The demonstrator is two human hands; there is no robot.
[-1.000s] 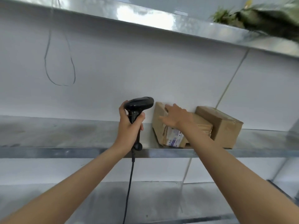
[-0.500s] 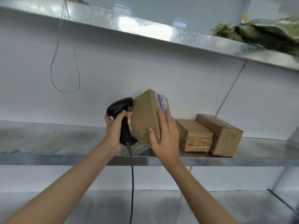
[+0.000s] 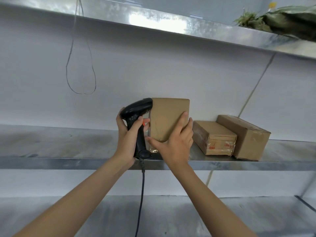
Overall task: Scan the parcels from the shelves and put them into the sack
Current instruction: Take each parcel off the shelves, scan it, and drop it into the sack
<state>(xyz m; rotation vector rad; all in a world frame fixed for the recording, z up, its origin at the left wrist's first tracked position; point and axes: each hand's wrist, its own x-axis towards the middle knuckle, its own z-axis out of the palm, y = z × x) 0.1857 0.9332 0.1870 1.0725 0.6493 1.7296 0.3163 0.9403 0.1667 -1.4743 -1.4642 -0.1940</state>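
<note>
My right hand grips a brown cardboard parcel and holds it upright just above the middle metal shelf, its plain side toward me. My left hand holds a black corded barcode scanner by the handle, with a finger at its orange trigger. The scanner's head touches the parcel's left edge. Two more brown parcels lie on the shelf to the right: a taped one and a larger one behind it. No sack is in view.
A white wall backs the shelves. The top shelf carries a green sack-like bundle at the far right. A thin wire loop hangs at the left. The scanner cable drops toward the lower shelf.
My right hand has lifted the parcel off the shelf and turned it so its plain side faces me. The scanner has come up against the parcel's left edge.
</note>
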